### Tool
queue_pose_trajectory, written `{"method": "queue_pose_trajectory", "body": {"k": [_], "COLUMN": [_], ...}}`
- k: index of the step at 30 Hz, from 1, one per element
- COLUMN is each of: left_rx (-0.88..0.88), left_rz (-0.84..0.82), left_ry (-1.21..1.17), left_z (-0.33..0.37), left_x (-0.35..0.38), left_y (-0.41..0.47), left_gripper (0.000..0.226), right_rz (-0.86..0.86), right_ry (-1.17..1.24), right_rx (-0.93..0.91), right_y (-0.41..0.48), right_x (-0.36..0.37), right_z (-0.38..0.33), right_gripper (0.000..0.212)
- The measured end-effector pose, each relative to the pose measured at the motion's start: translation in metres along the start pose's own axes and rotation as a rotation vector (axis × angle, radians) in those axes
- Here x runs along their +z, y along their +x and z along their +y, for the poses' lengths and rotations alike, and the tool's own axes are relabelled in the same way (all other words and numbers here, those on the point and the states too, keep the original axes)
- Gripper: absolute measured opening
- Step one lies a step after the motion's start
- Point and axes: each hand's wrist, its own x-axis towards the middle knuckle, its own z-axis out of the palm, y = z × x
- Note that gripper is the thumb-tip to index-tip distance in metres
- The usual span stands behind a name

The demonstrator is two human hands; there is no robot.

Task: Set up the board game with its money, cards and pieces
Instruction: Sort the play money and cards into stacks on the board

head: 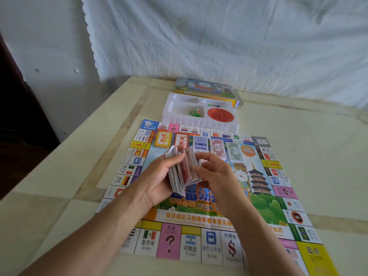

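Pale tiled tabletop (59, 196), glossy board (264, 206); left fingers (173, 159) round thick note wad (183, 172), right fingers (203, 158) seemingly pinching.

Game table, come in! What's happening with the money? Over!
Left hand grips the money stack, right hand pinches notes in it. Blue pile, pink pile, green pile laid on the board. Nothing blocking the hands.

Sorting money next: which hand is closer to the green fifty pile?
Right. The right hand is just nearside of the green fifty pile; the left hand is farther left.
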Motion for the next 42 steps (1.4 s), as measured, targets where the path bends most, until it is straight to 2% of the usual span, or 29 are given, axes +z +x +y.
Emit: {"method": "queue_pose_trajectory", "body": {"k": [9,13,17,19,21,25,31,38,42], "left_rx": [0.007,0.033,0.065,0.057,0.050,0.060,0.033,0.013,0.049], "left_rz": [0.005,0.004,0.085,0.075,0.053,0.043,0.066,0.084,0.070], "left_ry": [0.030,0.088,0.145,0.140,0.121,0.062,0.106,0.095,0.061], "left_z": [0.000,-0.003,-0.006,-0.006,-0.005,-0.005,-0.003,-0.002,-0.002], "left_x": [0.002,0.006,0.005,0.005,0.004,0.001,0.001,0.001,0.003], "left_y": [-0.002,-0.003,-0.002,0.000,0.001,0.004,0.003,0.002,0.000], "left_gripper": [0.033,0.041,0.040,0.033,0.029,0.032,0.036,0.040,0.031], "right_rz": [0.005,0.034,0.063,0.087,0.133,0.185,0.178,0.169,0.137], "right_ry": [-0.022,-0.172,-0.387,-0.431,-0.411,-0.267,-0.105,-0.082,-0.208], "right_rx": [-0.012,-0.074,-0.174,-0.201,-0.179,-0.078,0.026,0.052,-0.065], "right_y": [0.000,0.000,-0.001,-0.001,0.000,0.003,0.003,0.003,0.002], "right_x": [0.000,0.005,0.010,0.012,0.012,0.009,0.006,0.006,0.009], "right_z": [0.001,0.004,0.004,0.005,0.006,0.006,0.004,0.004,0.005], "right_gripper": [0.022,0.018,0.019,0.011,0.003,0.001,0.006,0.009,0.015]}}
